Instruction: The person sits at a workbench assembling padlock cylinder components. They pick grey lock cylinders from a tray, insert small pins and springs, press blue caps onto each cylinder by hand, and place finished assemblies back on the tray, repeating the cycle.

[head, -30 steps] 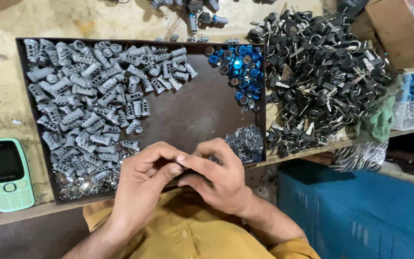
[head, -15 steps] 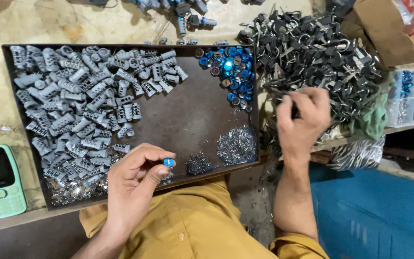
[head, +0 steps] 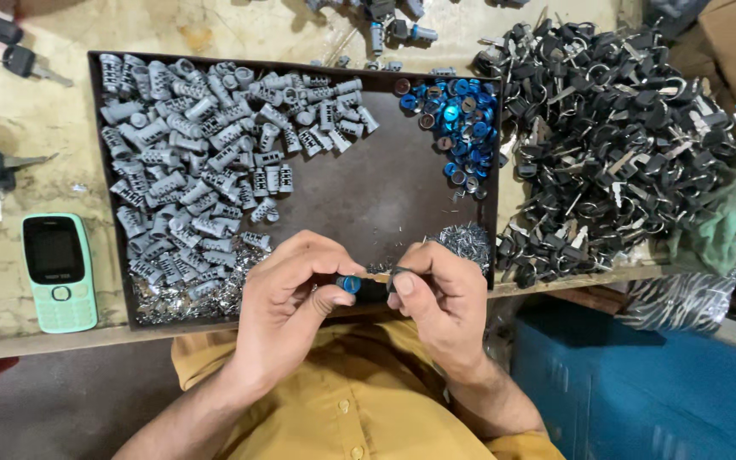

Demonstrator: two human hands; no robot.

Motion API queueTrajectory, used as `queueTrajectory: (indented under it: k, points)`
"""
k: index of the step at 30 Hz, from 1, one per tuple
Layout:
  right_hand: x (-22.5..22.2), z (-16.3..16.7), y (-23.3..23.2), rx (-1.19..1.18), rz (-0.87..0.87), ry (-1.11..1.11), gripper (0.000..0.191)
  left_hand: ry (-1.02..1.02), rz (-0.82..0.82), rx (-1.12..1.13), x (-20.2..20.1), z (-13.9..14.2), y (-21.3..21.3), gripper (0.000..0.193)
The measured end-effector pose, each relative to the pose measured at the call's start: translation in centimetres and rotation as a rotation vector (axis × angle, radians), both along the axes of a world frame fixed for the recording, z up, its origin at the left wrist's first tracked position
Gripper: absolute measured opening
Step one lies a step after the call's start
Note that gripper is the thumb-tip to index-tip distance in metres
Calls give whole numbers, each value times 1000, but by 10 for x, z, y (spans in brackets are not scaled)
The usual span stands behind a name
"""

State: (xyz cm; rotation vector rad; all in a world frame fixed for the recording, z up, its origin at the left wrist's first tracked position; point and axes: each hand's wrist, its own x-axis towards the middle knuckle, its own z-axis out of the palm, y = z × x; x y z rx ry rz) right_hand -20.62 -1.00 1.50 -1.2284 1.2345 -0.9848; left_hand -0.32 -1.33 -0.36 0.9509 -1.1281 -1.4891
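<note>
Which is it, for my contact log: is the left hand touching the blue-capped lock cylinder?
Touching. The head view shows the left hand pinching the blue-capped lock cylinder between thumb and forefinger, with no gap visible.

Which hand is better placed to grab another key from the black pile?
Probably the right hand: the pile of black keys lies on its side, past the tray, while the left hand pinches the blue-capped cylinder.
</note>
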Motion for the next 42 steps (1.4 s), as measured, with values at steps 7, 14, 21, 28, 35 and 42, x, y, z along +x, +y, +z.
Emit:
queueTrajectory:
  k: [7,14,21,28,35,42]
  points:
    - [4,11,0,-236,102,307,20,-320,96,-208,6,10,-4,18]
    - [11,12,-2,-269,183,438,12,-634,-22,-578,13,24,-8,41]
    - [8,-2,-2,-46,162,96,9,-532,35,-365,11,16,-9,35]
    - [15,-5,7,179,173,-146,44,-479,123,-355,6,6,-2,32]
    - [15,-3,-4,370,273,-341,48,-460,160,-330,7,6,2,27]
    - [12,12,-10,-2,105,-130,25,-85,153,185,15,-10,4,12]
